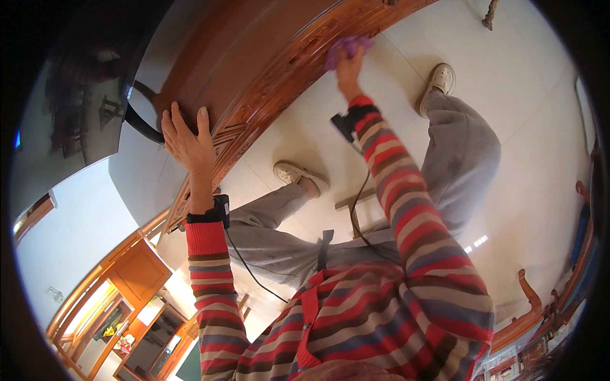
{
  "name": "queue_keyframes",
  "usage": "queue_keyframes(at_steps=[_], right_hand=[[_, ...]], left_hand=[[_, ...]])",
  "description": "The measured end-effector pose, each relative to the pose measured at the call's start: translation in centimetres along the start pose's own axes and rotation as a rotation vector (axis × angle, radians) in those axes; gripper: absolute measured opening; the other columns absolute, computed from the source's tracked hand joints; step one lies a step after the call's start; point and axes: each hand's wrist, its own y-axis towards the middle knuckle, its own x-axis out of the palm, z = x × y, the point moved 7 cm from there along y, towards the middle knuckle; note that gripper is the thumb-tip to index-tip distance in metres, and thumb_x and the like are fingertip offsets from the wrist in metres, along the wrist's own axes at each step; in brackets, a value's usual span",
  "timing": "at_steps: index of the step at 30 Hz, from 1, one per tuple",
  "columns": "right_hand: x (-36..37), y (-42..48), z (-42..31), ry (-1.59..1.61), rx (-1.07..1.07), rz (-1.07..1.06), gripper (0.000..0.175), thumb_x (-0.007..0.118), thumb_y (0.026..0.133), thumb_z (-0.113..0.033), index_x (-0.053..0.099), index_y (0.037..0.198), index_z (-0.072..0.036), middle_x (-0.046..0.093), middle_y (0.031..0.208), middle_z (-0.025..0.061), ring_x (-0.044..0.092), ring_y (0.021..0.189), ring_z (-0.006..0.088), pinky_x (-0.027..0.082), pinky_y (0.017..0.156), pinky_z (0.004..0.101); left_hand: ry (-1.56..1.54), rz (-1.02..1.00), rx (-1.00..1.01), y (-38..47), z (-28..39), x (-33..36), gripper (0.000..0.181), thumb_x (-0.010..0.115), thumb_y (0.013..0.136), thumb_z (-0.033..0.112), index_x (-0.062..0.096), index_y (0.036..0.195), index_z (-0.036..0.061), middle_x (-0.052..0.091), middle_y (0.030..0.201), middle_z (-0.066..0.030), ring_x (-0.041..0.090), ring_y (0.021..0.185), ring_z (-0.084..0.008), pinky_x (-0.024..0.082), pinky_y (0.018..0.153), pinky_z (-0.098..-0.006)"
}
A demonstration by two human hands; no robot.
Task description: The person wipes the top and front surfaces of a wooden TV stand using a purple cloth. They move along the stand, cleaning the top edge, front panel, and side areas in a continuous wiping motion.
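My right hand [349, 71] grips a crumpled purple cloth [350, 47] against the carved front edge of a reddish-brown wooden cabinet [267, 62]. Part of that hand is hidden by the cloth. Flat on the cabinet's top, near its end, rests my left hand [190, 140] with fingers spread and nothing in it. Just beyond it stands a television [90, 105] with a dark, glossy screen and a curved black stand leg [143, 125]. Both wrists wear black straps with small devices and thin cables.
Below me a wooden stool [355, 207] stands on the pale tiled floor [395, 71], close to my legs. A knobbly brown leg [490, 16] shows at the top right. Wooden furniture [529, 290] lines the lower right. A wooden doorway [138, 271] is at lower left.
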Motion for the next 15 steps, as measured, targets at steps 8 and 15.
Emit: queue_keyframes(at_steps=[8,15], right_hand=[[1.8,-6.1,2.4,0.089,0.079,-0.053,0.031,0.065,0.093,-0.016,0.048,0.115,-0.003,0.052,0.106,0.0071,0.049,0.101,0.0191,0.041,0.093,0.0323],[-3.8,8.8,4.2,0.098,0.232,0.093,0.045,0.061,0.095,-0.015,0.04,0.133,-0.003,0.049,0.126,0.0148,0.047,0.117,0.0248,0.039,0.102,0.0362]], left_hand=[[-0.03,-0.037,-0.02,0.0,0.0,0.0,0.071,0.052,0.093,0.058,0.044,0.146,0.0117,0.036,0.152,-0.0185,0.031,0.142,-0.0348,0.022,0.115,-0.0497],[-0.023,-0.059,-0.043,0.0,-0.2,0.1,0.07,0.05,0.094,0.058,0.043,0.147,0.0123,0.034,0.154,-0.0178,0.031,0.142,-0.0347,0.022,0.115,-0.0479]])
